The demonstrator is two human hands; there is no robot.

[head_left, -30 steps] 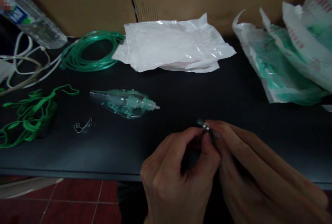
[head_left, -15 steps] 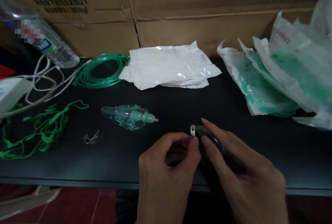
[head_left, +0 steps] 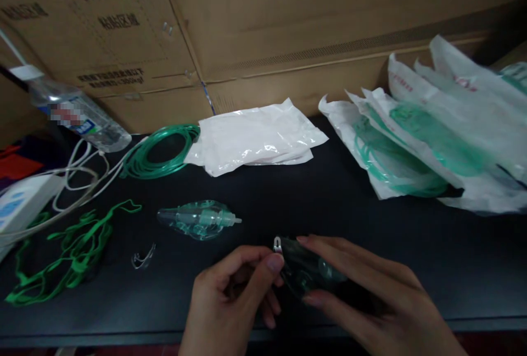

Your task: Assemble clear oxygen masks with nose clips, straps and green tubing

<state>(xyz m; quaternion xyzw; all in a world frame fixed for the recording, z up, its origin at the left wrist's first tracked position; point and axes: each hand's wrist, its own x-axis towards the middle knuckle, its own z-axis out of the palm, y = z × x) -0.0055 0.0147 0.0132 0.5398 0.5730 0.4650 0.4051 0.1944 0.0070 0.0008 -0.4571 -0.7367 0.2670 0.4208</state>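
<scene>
Between finger and thumb, my left hand (head_left: 236,284) pinches a small slotted metal nose clip (head_left: 278,244) at the near-left end of a dark green, see-through face mask (head_left: 307,268). My right hand (head_left: 370,284) grips that mask, fingers along its far side and thumb on its near side; its right part is hidden in the palm. Beyond my left hand, a second clear green mask (head_left: 201,220) lies on the table with a pale connector. Several thin, bent metal strips (head_left: 143,257) rest left of my left hand.
Green elastic straps (head_left: 78,251) lie tangled at left. Behind them are a coil of green tubing (head_left: 160,153), white cables (head_left: 78,174), a white box (head_left: 28,202) and a plastic bottle (head_left: 82,111). White packets (head_left: 255,139) and bagged masks (head_left: 403,147) stand before a cardboard box (head_left: 263,26).
The view has tilted upward, showing more cardboard. My right fingers have spread further apart around the mask. The metal clip now shows its slotted end standing up above my left thumb.
</scene>
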